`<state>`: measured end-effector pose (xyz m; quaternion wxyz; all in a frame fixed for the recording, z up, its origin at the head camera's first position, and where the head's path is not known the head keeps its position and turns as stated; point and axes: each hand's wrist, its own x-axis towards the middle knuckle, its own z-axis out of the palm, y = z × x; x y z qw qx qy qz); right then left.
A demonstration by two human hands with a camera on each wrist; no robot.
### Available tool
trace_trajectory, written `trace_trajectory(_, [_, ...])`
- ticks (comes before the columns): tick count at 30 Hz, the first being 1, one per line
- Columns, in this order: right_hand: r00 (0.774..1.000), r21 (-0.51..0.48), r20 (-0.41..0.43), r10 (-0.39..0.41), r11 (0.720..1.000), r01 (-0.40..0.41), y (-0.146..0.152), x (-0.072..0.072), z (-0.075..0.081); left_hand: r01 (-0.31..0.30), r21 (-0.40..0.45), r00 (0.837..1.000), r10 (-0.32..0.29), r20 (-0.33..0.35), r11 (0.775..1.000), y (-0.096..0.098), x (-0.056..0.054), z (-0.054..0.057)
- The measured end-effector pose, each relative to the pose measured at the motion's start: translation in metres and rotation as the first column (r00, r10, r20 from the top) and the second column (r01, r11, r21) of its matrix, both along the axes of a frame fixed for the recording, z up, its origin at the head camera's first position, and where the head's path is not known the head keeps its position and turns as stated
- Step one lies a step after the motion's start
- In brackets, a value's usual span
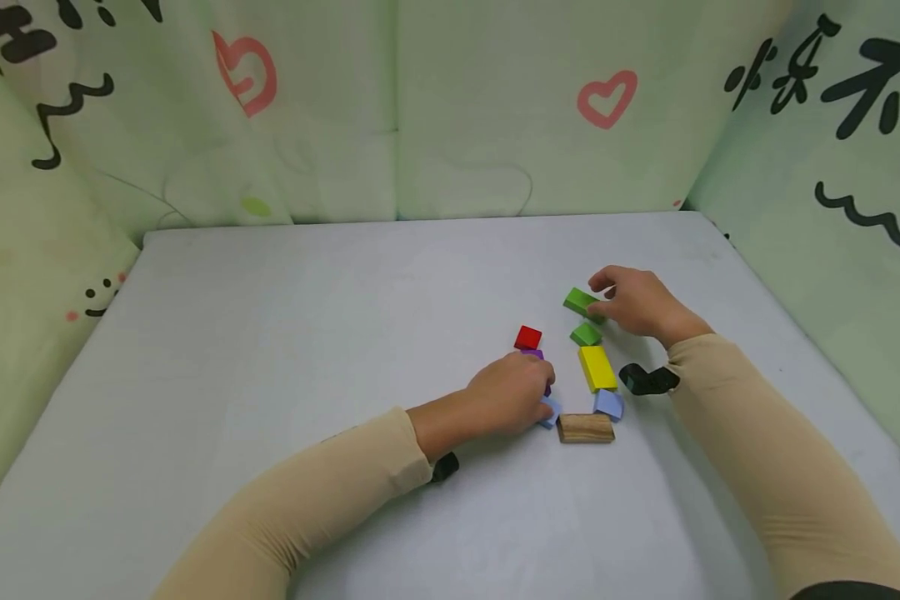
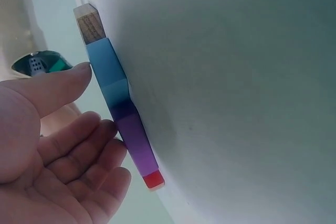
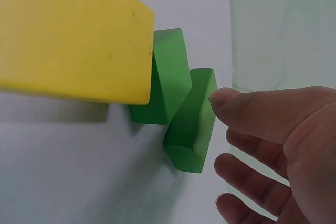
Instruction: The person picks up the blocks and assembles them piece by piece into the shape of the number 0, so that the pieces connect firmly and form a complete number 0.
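A row of coloured blocks bends into a U on the white table. Its left side runs from a red block (image 1: 527,337) through a purple block (image 2: 138,142) to a blue block (image 2: 107,66). My left hand (image 1: 512,393) lies along this side, thumb tip at the blue block and relaxed fingertips against the purple one, partly covering both in the head view. At the far right end, my right hand (image 1: 636,302) has its thumb tip at the long green block (image 3: 191,121), its other fingers loosely bent beyond it. A smaller green block (image 1: 586,334) touches that long block.
Down the right side follow a yellow block (image 1: 597,368) and a second blue block (image 1: 609,404). A wooden block (image 1: 586,428) joins both sides at the front. Printed cloth walls (image 1: 450,108) stand behind and beside the white table (image 1: 270,333).
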<state>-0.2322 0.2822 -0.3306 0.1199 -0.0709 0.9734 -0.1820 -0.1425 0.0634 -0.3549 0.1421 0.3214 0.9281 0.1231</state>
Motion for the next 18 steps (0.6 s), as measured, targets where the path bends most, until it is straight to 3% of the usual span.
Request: trace_trajectory(18, [1.0, 0.036, 0.026, -0.018, 0.999, 0.017, -0.005, -0.0108, -0.0108, 0.007, -0.014, 1.0, -0.007, -0.02, 1.0, -0.0016, 0.0007, 0.0009])
